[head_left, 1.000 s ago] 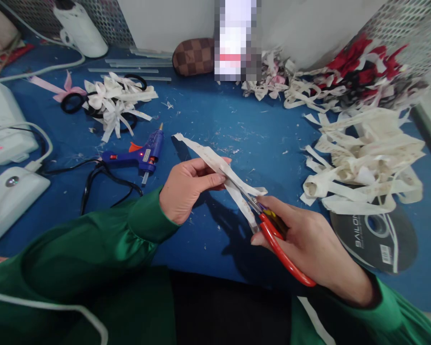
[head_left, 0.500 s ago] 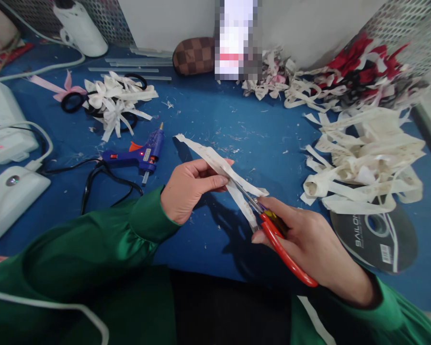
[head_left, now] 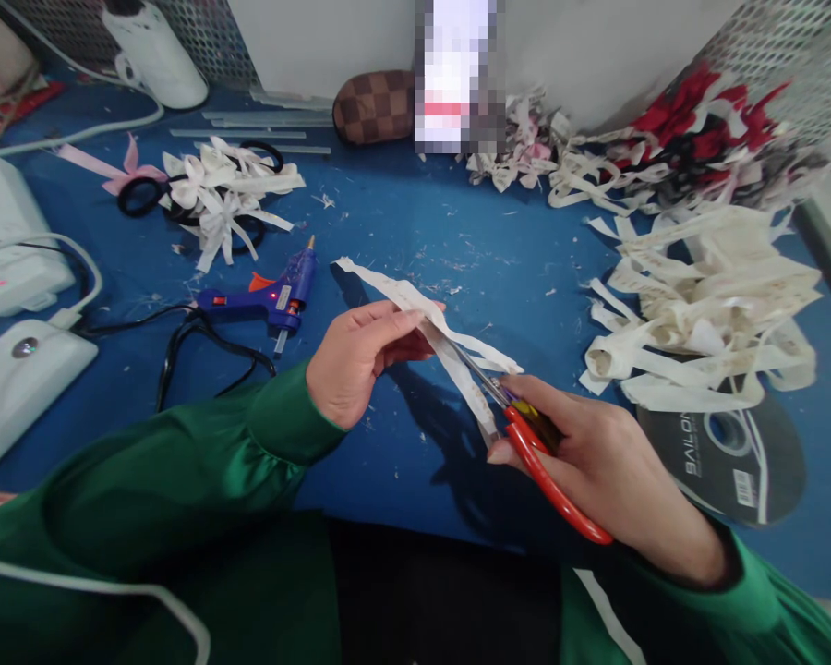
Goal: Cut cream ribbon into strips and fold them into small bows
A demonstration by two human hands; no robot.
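Observation:
A white ribbon (head_left: 390, 288) with faint print is pinched between the thumb and fingers of my left hand (head_left: 360, 356). Its tails spread to the right, one toward the top of my right hand and one down toward its thumb. Red-handled scissors (head_left: 544, 480) are gripped in my right hand (head_left: 609, 462), and their metal blades lie between the ribbon tails, the tips near my left fingertips. The lower tail's end touches my right thumb. How far the blades are apart is hard to tell.
A blue glue gun (head_left: 277, 297) with a black cord lies left of my left hand. Bows with black hair ties (head_left: 218, 199) are behind it. White ribbons (head_left: 713, 305) and a dark spool (head_left: 776, 453) lie at the right. A checkered case (head_left: 374, 108) stands at the back.
My left hand has shifted slightly up and left, its thumb now higher on the ribbon. The upper tail has separated more from the blades. My right hand has barely moved with the scissors.

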